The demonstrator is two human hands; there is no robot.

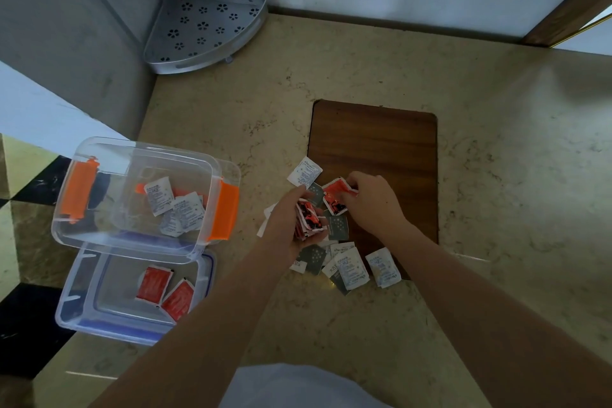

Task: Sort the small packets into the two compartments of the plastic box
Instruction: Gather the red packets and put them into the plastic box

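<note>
My left hand (291, 228) grips a stack of red packets (308, 220); my right hand (371, 199) pinches another red packet (336, 195), seemingly, above the bench's (496, 175) packet pile (344, 262) beside the plastic box (132, 242).

Left grip (291, 228) curled, right grip (371, 199) pinching

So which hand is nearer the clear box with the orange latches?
Left. The left hand, gripping red packets, sits just right of the box; the right hand is farther right.
</note>
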